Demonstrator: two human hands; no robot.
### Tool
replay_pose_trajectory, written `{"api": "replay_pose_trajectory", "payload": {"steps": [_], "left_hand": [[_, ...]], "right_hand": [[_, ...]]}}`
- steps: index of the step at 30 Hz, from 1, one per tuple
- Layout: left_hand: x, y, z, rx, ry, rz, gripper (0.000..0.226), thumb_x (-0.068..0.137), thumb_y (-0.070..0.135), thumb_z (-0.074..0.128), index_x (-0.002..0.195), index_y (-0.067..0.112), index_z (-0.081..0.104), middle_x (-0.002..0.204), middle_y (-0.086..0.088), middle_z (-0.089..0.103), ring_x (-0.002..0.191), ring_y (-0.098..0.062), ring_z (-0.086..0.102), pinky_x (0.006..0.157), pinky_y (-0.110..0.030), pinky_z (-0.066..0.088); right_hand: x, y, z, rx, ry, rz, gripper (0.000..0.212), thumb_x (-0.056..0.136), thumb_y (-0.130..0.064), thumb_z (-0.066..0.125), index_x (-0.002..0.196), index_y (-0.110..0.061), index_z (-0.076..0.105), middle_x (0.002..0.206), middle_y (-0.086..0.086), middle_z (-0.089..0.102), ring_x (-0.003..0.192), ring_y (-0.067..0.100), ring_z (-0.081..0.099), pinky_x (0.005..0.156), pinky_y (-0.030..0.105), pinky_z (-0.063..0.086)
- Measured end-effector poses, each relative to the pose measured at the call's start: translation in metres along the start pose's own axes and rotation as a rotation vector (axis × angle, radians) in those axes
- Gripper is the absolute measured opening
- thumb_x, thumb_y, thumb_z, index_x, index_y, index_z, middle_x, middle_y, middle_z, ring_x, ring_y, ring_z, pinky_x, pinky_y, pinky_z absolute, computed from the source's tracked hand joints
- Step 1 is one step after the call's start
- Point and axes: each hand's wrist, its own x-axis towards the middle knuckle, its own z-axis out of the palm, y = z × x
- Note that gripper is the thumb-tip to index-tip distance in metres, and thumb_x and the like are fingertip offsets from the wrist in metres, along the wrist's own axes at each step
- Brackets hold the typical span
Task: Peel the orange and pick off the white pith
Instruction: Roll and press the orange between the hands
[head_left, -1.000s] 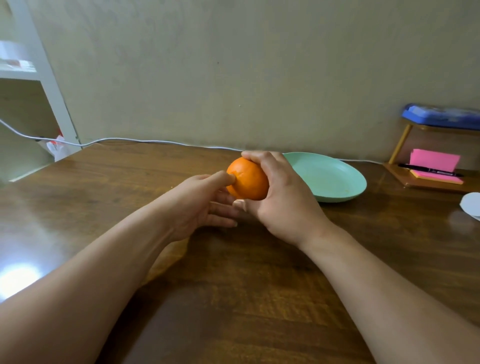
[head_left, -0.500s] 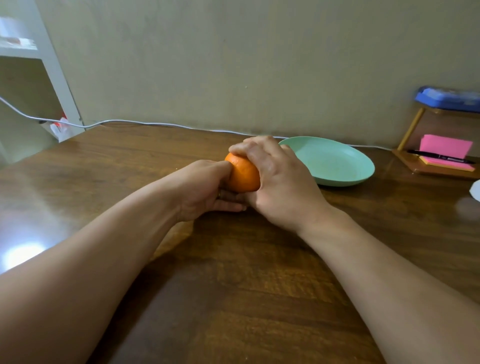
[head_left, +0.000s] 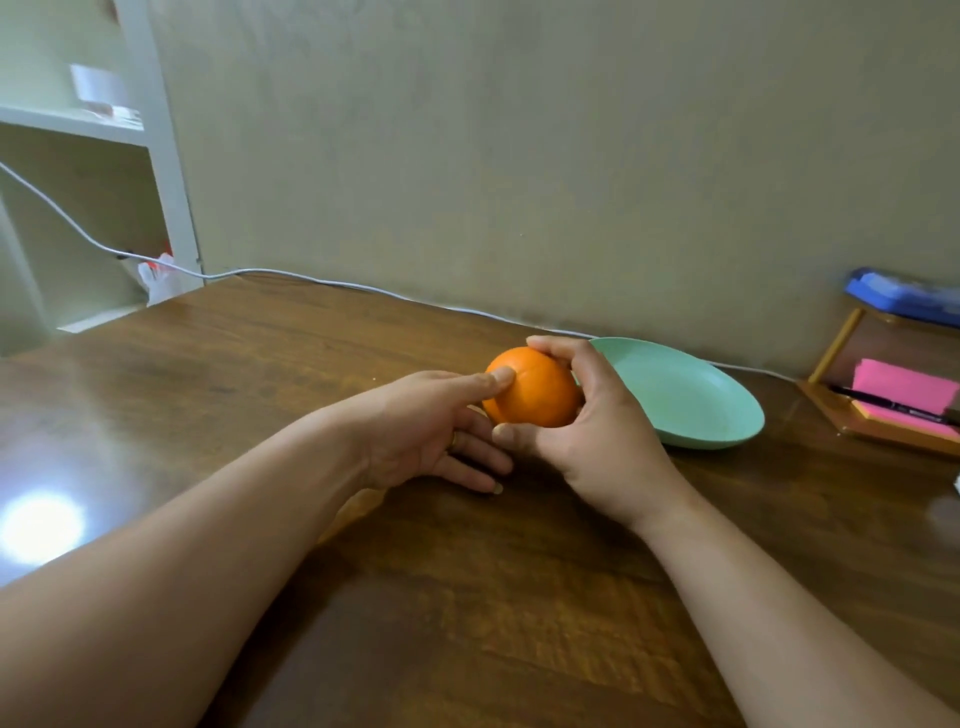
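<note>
A whole orange (head_left: 537, 392) with its peel intact is held just above the wooden table (head_left: 260, 374). My right hand (head_left: 597, 431) grips it from the right, fingers curled over the top and thumb under the near side. My left hand (head_left: 431, 421) holds it from the left: the thumb presses on the upper left of the peel and the fingers lie beneath. A faint line runs across the peel beside the thumb.
A mint-green plate (head_left: 696, 400) sits just right of the orange. A wooden stand (head_left: 883, 431) with pink sticky notes and a pen is at the far right, a blue box above it. A white cable (head_left: 311, 280) runs along the wall. White shelves stand at the left.
My right hand's fingers have drawn back off the orange's top, so more peel shows. My left thumb now presses on the upper left of the peel.
</note>
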Motion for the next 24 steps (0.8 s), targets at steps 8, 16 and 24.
{"api": "replay_pose_trajectory", "payload": {"steps": [8, 16, 24], "left_hand": [[-0.003, 0.001, -0.001, -0.006, -0.022, -0.001, 0.045, 0.106, 0.036, 0.061, 0.137, 0.004, 0.053, 0.104, -0.023, 0.069, 0.092, -0.033, 0.074, 0.088, -0.053, 0.063], [0.001, 0.000, 0.004, -0.004, 0.046, -0.010, 0.041, 0.103, 0.027, 0.054, 0.137, 0.003, 0.054, 0.105, -0.022, 0.070, 0.081, -0.028, 0.075, 0.086, -0.048, 0.066], [0.005, -0.002, 0.006, 0.004, 0.086, 0.000, 0.036, 0.105, 0.015, 0.045, 0.136, -0.002, 0.048, 0.114, -0.026, 0.065, 0.082, -0.031, 0.072, 0.082, -0.047, 0.068]], "right_hand": [[-0.003, -0.001, -0.003, 0.002, -0.016, -0.012, 0.086, 0.073, -0.045, 0.096, 0.144, -0.053, 0.047, 0.145, -0.019, 0.049, 0.125, 0.013, 0.057, 0.099, 0.035, 0.057], [-0.002, -0.011, 0.002, -0.157, -0.013, -0.153, 0.085, 0.074, -0.043, 0.097, 0.143, -0.049, 0.048, 0.139, -0.022, 0.045, 0.125, 0.008, 0.052, 0.101, 0.036, 0.055], [-0.001, -0.011, 0.008, -0.303, -0.008, -0.220, 0.083, 0.074, -0.044, 0.095, 0.143, -0.047, 0.050, 0.140, -0.018, 0.046, 0.124, 0.016, 0.053, 0.099, 0.044, 0.055]]}}
